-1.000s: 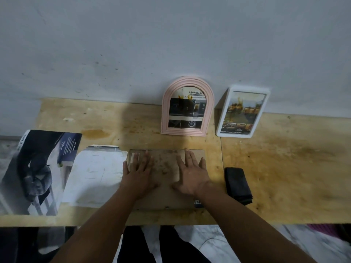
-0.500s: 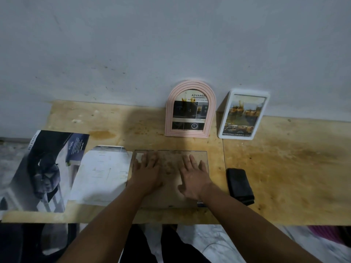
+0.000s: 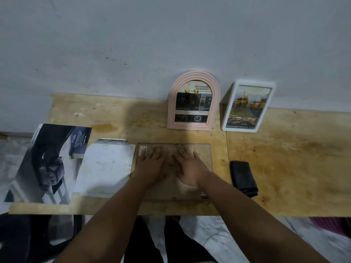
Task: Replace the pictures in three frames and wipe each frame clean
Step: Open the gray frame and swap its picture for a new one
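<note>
A: What's the setting?

B: A pale, scuffed wall [image 3: 133,44] behind a stained plywood table [image 3: 284,158].

A: Any writing you can read?

B: The picture in the pink arched frame [image 3: 193,100] is headed "ADVANCE" — the rest of the word is cut off by the arch. The small print under it is too fine to read. The white frame [image 3: 247,106] beside it has a caption line at the bottom, also unreadable. A dark poster [image 3: 49,164] hangs over the table's left end with sideways lettering I can't make out.

A: And the hands?

B: Both lie palm down on the back of a third frame [image 3: 205,154], which is flat on the table in front of the pink one. The left hand [image 3: 152,166] and right hand [image 3: 190,168] sit side by side, nearly touching, fingers straight and spread, pointing at the wall. They press on the brown backing — nothing is gripped.

A: Anything else nearby?

B: A white printed sheet [image 3: 106,166] just left of the flat frame, and a folded black cloth [image 3: 244,178] just right of it, untouched.
</note>
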Demonstrator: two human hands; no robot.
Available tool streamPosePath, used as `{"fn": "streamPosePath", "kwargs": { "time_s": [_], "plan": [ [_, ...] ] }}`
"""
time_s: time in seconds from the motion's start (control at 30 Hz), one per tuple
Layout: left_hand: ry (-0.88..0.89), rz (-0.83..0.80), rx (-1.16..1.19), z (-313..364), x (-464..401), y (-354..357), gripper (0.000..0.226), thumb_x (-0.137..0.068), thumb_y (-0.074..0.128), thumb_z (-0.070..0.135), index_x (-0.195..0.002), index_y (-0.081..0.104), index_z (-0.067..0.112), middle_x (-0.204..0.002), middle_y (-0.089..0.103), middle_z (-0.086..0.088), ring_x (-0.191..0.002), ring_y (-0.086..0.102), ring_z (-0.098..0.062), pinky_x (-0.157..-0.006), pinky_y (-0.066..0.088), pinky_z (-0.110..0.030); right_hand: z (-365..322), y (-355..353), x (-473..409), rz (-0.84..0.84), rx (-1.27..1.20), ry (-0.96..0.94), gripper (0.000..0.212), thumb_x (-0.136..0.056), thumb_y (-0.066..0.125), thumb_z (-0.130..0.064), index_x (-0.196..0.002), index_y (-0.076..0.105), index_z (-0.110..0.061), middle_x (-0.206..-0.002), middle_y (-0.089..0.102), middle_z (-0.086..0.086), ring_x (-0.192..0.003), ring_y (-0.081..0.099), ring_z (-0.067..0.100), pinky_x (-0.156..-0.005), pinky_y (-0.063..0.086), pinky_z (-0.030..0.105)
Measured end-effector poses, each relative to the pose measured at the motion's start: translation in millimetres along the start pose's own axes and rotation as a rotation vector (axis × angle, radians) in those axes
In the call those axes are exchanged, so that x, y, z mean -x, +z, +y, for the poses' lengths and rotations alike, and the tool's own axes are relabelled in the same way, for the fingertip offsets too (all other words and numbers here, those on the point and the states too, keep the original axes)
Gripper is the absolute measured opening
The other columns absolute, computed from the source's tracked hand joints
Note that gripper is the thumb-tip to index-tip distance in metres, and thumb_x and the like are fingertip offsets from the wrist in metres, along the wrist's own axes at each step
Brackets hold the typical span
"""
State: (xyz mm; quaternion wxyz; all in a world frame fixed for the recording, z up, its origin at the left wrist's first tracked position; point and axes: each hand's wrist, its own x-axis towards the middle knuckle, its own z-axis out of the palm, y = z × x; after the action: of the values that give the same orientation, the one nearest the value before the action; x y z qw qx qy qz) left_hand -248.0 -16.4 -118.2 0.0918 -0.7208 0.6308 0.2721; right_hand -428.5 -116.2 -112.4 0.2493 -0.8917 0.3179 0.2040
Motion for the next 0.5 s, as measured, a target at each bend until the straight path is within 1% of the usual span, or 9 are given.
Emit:
{"fn": "streamPosePath", "kwargs": {
  "time_s": [0.07, 0.13, 0.17, 0.2, 0.27, 0.3, 0.37, 0.43, 0.5],
  "plan": [
    [-0.033, 0.074, -0.006, -4.3, 14.1, 6.6, 0.083, -0.096, 0.052, 0.059, -0.163, 0.018, 0.024, -0.172, -0.004, -0.012, -0.157, -0.010, -0.036, -0.125, -0.005, -0.055, 3.2, 3.5, 20.5, 0.067, 0.009, 0.032, 0.080, -0.097, 0.046, -0.053, -0.163, 0.013, -0.021, -0.172, -0.002, 0.007, -0.158, -0.009, 0.028, -0.127, 0.011, 0.056],
    [-0.046, 0.127, -0.057, -12.9, 34.1, 21.4, 0.081, -0.093, 0.046, 0.067, -0.159, 0.030, 0.023, -0.171, 0.006, -0.015, -0.157, -0.007, -0.040, -0.125, -0.005, -0.059, 6.0, 15.1, 45.4, 0.080, 0.030, 0.075, 0.082, -0.098, 0.041, -0.059, -0.164, 0.008, -0.022, -0.172, -0.007, 0.010, -0.157, -0.012, 0.030, -0.127, 0.006, 0.054],
    [-0.051, 0.133, -0.096, -18.0, 44.9, 30.1, 0.082, -0.092, 0.041, 0.069, -0.158, 0.033, 0.021, -0.170, 0.012, -0.016, -0.157, -0.006, -0.041, -0.124, -0.003, -0.062, 8.2, 22.1, 56.3, 0.067, 0.043, 0.095, 0.084, -0.099, 0.039, -0.061, -0.164, 0.003, -0.022, -0.171, -0.012, 0.011, -0.157, -0.016, 0.031, -0.127, 0.002, 0.054],
    [-0.059, 0.137, -0.130, -23.2, 54.9, 39.1, 0.083, -0.091, 0.036, 0.069, -0.158, 0.033, 0.020, -0.170, 0.013, -0.017, -0.157, -0.005, -0.042, -0.122, 0.001, -0.066, 10.2, 27.8, 66.1, 0.051, 0.055, 0.116, 0.086, -0.099, 0.038, -0.063, -0.164, -0.002, -0.022, -0.170, -0.017, 0.012, -0.156, -0.019, 0.031, -0.127, 0.000, 0.054],
    [-0.088, 0.138, -0.149, -32.9, 73.1, 52.9, 0.083, -0.092, 0.032, 0.068, -0.160, 0.029, 0.021, -0.171, 0.004, -0.017, -0.157, -0.006, -0.043, -0.120, 0.008, -0.071, 15.5, 38.8, 77.8, 0.030, 0.064, 0.165, 0.089, -0.098, 0.035, -0.066, -0.163, -0.007, -0.023, -0.167, -0.025, 0.012, -0.154, -0.025, 0.032, -0.126, -0.004, 0.055],
    [-0.102, 0.144, -0.140, -36.8, 81.0, 57.4, 0.081, -0.093, 0.030, 0.068, -0.161, 0.028, 0.024, -0.171, 0.001, -0.017, -0.156, -0.004, -0.044, -0.119, 0.010, -0.072, 17.6, 43.6, 81.5, 0.022, 0.057, 0.190, 0.090, -0.098, 0.034, -0.068, -0.163, -0.009, -0.024, -0.166, -0.028, 0.012, -0.153, -0.027, 0.031, -0.126, -0.006, 0.055],
    [-0.123, 0.164, -0.117, -42.4, 92.2, 65.8, 0.077, -0.095, 0.025, 0.070, -0.162, 0.022, 0.031, -0.171, 0.002, -0.016, -0.156, 0.003, -0.047, -0.118, 0.014, -0.073, 21.0, 51.5, 85.9, 0.012, 0.034, 0.217, 0.090, -0.098, 0.031, -0.071, -0.162, -0.014, -0.028, -0.164, -0.034, 0.008, -0.151, -0.032, 0.029, -0.125, -0.007, 0.056],
    [-0.140, 0.168, -0.105, -45.2, 96.1, 68.4, 0.078, -0.095, 0.019, 0.074, -0.163, 0.014, 0.035, -0.171, 0.004, -0.015, -0.155, 0.005, -0.048, -0.119, 0.014, -0.072, 23.9, 56.8, 86.8, 0.019, 0.014, 0.218, 0.089, -0.097, 0.029, -0.073, -0.161, -0.017, -0.031, -0.162, -0.038, 0.004, -0.150, -0.035, 0.026, -0.125, -0.007, 0.055],
    [-0.165, 0.165, -0.089, -48.1, 93.7, 69.2, 0.083, -0.092, 0.017, 0.078, -0.163, 0.009, 0.036, -0.171, 0.004, -0.015, -0.155, 0.003, -0.048, -0.120, 0.007, -0.071, 25.7, 60.1, 85.5, 0.026, -0.002, 0.224, 0.089, -0.097, 0.029, -0.075, -0.160, -0.019, -0.034, -0.162, -0.039, 0.001, -0.150, -0.036, 0.024, -0.124, -0.007, 0.054]
  ]
}}
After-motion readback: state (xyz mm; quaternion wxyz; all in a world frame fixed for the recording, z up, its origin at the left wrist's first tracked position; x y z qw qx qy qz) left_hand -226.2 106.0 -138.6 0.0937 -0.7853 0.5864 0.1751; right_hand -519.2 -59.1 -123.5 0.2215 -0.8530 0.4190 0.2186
